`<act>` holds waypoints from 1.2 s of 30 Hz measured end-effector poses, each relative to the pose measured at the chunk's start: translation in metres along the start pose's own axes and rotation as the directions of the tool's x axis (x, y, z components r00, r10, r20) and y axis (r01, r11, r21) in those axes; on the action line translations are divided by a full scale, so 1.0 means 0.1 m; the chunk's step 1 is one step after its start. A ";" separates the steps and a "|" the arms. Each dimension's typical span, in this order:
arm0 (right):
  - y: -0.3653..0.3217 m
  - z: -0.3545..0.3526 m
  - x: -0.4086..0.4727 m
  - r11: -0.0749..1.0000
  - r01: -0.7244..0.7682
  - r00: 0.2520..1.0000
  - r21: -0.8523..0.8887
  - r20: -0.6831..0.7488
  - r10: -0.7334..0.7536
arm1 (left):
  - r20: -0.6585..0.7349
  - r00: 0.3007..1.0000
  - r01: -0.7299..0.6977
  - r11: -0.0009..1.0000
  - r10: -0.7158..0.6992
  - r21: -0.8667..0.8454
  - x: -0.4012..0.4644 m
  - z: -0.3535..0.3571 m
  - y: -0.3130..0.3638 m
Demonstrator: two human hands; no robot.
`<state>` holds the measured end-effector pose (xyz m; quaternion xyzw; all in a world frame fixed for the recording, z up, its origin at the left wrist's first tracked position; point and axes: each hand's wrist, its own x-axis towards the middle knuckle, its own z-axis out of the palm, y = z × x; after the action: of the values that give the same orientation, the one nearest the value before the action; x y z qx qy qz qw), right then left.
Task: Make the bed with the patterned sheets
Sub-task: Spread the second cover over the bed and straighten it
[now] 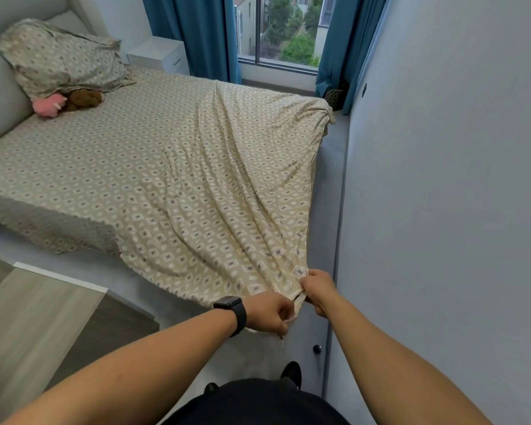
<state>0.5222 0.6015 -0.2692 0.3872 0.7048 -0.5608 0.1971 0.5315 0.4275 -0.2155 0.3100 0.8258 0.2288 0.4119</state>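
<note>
A beige sheet with a diamond pattern (178, 167) covers the bed and is pulled into long folds toward its near right corner. My left hand (269, 312), with a black watch on the wrist, grips that corner of the sheet from below. My right hand (318, 289) pinches the same corner just to the right, close to the wall. The corner is lifted off the mattress and stretched toward me. A pillow in matching fabric (62, 59) leans against the grey headboard (0, 96) at the far left.
A pink soft toy (48, 106) and a brown one (83, 99) lie under the pillow. A white nightstand (158, 55) and blue curtains (203, 35) stand by the window. A grey wall (442, 179) runs close along the bed's right side. A wooden surface (34, 317) is lower left.
</note>
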 end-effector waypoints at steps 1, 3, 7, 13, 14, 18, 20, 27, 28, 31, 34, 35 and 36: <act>0.00 -0.02 -0.09 0.999 0.032 0.998 -0.028 -0.052 -0.033 | 0.032 0.999 -0.001 1.000 0.001 -0.016 0.03 0.04 0.01; 0.07 -0.12 -0.19 0.987 0.077 0.990 -0.144 -0.110 -0.093 | 0.125 0.992 0.014 0.999 -0.009 -0.034 0.08 0.12 0.03; 0.42 -0.30 -0.08 0.855 -0.059 0.992 -0.516 -0.124 -0.007 | 0.216 0.970 0.138 0.981 -0.107 -0.137 0.18 0.07 -0.08; 0.55 -0.36 -0.12 0.625 -0.089 0.993 -0.776 -0.023 0.113 | 0.105 0.964 0.257 0.953 -0.243 -0.160 0.18 -0.22 -0.41; 0.50 -0.32 -0.12 0.620 -0.050 0.995 -0.783 0.018 0.103 | 0.086 0.960 0.279 0.945 -0.268 -0.170 0.17 -0.27 -0.46; 0.26 -0.12 -0.05 0.649 0.123 0.983 -0.751 0.182 0.025 | 0.040 0.936 0.350 0.918 -0.349 -0.184 0.16 -0.35 -0.57; 0.13 -0.04 -0.01 0.660 0.211 0.966 -0.721 0.256 -0.029 | 0.009 0.933 0.355 0.914 -0.360 -0.197 0.15 -0.36 -0.59; -0.18 0.09 0.20 0.758 0.257 0.919 -0.599 0.394 0.000 | -0.084 0.897 0.383 0.856 -0.435 -0.347 0.16 -0.40 -0.67; -0.22 0.09 0.23 0.779 0.243 0.918 -0.578 0.397 0.008 | -0.082 0.892 0.391 0.848 -0.445 -0.358 0.17 -0.41 -0.69; -0.35 0.09 0.31 0.837 0.201 0.924 -0.510 0.381 0.010 | -0.078 0.890 0.392 0.841 -0.449 -0.372 0.23 -0.45 -0.74; -0.53 0.08 0.38 0.866 0.198 0.930 -0.459 0.368 -0.018 | -0.081 0.889 0.391 0.839 -0.450 -0.378 0.30 -0.53 -0.79; -0.58 0.07 0.40 0.878 0.191 0.934 -0.439 0.356 -0.025 | -0.079 0.890 0.389 0.837 -0.450 -0.385 0.34 -0.54 -0.80; -0.63 0.07 0.44 0.894 0.176 0.940 -0.411 0.339 -0.029 | -0.073 0.894 0.384 0.838 -0.443 -0.388 0.38 -0.57 -0.84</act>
<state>0.4453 0.6048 -0.2622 0.1974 0.7897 -0.4547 0.3614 0.4399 0.3881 -0.2571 0.0230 0.8466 0.3070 0.4342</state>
